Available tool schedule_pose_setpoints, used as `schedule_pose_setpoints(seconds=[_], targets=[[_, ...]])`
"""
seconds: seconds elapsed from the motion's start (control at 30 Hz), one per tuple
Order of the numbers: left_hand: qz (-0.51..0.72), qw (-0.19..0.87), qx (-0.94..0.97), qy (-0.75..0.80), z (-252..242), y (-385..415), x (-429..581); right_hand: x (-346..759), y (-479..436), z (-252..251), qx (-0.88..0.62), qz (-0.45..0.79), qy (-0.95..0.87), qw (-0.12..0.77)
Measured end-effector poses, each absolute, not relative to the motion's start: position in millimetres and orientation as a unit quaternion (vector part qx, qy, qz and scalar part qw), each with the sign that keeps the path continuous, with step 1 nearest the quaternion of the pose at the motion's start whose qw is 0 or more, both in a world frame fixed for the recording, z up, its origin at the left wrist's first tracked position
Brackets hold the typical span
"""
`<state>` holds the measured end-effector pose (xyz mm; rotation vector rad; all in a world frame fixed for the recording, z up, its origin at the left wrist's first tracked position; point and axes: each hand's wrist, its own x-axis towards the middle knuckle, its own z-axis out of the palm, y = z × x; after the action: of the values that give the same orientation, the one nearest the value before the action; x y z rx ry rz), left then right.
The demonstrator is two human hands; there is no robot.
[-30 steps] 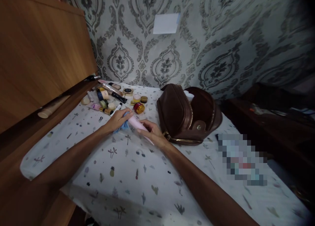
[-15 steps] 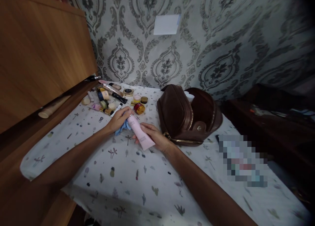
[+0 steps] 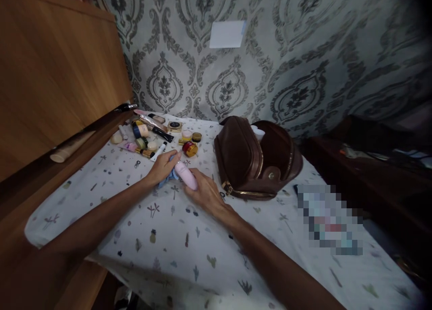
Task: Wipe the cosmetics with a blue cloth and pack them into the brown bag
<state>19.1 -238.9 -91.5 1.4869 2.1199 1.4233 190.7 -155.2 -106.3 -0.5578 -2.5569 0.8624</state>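
A pale pink squeeze tube (image 3: 186, 175) is held over the patterned cloth, between my two hands. My right hand (image 3: 206, 190) wraps round its lower part and hides the flat end. At the cap end, my left hand (image 3: 163, 167) is closed round a crumpled blue cloth (image 3: 168, 179), fingers pressed to the tube's top. Just beyond the left hand lie a small white tube (image 3: 159, 151) and a red jar with a gold lid (image 3: 190, 149). A brown leather bag (image 3: 239, 155) stands unzipped to the right of my right hand, with white round items inside.
Several cosmetics, including a navy-and-beige jar (image 3: 141, 129) and a gold compact (image 3: 174, 126), lie at the back left. A wooden cabinet (image 3: 64, 71) borders the left side. A blurred-out flat object (image 3: 329, 220) lies at right. Patterned wallpaper (image 3: 189, 67) rises behind.
My right hand has turned the tube, so its printed face and flat end no longer show. The left hand stays at the cap end with the blue cloth.
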Motion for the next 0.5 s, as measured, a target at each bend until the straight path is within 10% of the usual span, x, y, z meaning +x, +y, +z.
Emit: schedule_pose_setpoints(seconds=[0.5], targets=[[0.523,0.134,0.516,0.665,-93,-243,15,182,-155,-114,-0.137,0.605,-0.767,0.163]])
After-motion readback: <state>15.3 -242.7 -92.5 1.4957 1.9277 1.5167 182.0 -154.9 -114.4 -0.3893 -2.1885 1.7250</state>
